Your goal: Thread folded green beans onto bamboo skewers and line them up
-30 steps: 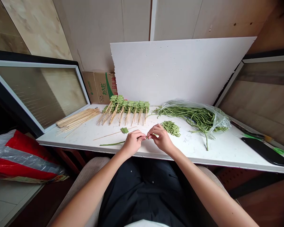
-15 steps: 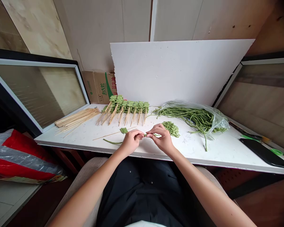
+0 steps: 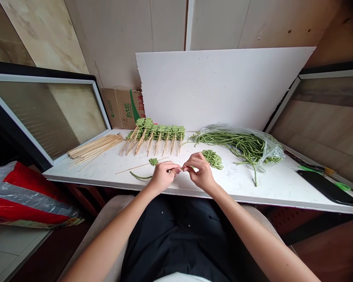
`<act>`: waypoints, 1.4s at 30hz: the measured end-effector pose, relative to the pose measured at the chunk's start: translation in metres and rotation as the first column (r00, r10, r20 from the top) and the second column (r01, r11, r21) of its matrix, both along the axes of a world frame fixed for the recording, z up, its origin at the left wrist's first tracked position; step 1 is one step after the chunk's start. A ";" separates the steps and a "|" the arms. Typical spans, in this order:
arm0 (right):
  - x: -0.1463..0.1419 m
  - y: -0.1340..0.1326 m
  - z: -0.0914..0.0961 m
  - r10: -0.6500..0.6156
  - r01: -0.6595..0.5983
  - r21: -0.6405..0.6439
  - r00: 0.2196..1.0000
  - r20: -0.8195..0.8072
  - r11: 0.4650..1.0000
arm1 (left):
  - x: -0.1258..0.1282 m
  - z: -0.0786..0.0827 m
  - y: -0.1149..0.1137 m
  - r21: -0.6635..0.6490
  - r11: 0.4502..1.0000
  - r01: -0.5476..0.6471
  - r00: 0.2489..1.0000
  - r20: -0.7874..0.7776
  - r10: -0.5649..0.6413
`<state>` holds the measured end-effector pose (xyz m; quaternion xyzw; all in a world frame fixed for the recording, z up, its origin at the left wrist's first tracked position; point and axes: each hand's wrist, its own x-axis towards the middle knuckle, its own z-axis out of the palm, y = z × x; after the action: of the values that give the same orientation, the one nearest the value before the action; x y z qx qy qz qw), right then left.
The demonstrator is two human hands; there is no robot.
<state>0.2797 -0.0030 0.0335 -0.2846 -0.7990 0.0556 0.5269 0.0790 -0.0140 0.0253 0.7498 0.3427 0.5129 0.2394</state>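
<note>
My left hand (image 3: 163, 174) is closed round a long green bean (image 3: 139, 177), whose tail curves out to the left over the table. Thumb and fingertips of my right hand (image 3: 200, 170) pinch at the bean's other end, almost touching the left fingertips; the bean between them is mostly hidden. Just beyond my left hand lies a bamboo skewer (image 3: 129, 169) carrying several short bean pieces (image 3: 153, 161). A pile of cut bean pieces (image 3: 213, 159) sits behind my right hand.
Finished bean skewers (image 3: 161, 133) are stacked at the back, with bare skewers (image 3: 95, 149) to their left. A plastic bag (image 3: 272, 150) of long beans (image 3: 238, 143) lies at right. Farther right are a black phone (image 3: 329, 188) and scissors (image 3: 306, 162). A white board (image 3: 223, 90) stands behind.
The green length that stuck out past my right fingers no longer shows clearly. My fingertips have shifted slightly along the bean; the other things stay put.
</note>
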 end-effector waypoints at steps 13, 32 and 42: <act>0.013 0.023 -0.017 0.001 -0.208 -0.439 0.905 -0.426 0.874 | -0.001 -0.007 0.014 -0.145 0.984 0.102 0.947 0.316 -0.052; 0.017 0.020 -0.007 0.125 -0.085 -0.367 0.988 0.088 0.926 | -0.003 -0.016 0.015 -0.222 0.974 0.048 0.995 0.099 -0.027; 0.015 0.013 0.000 -0.036 0.044 -0.172 0.998 0.047 0.984 | -0.009 -0.008 0.014 -0.078 0.986 -0.146 0.989 0.000 0.146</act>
<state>0.2945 0.0103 0.0340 -0.3463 -0.7966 0.1080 0.4835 0.0696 -0.0005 0.0177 0.7114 0.4156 0.5174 0.2311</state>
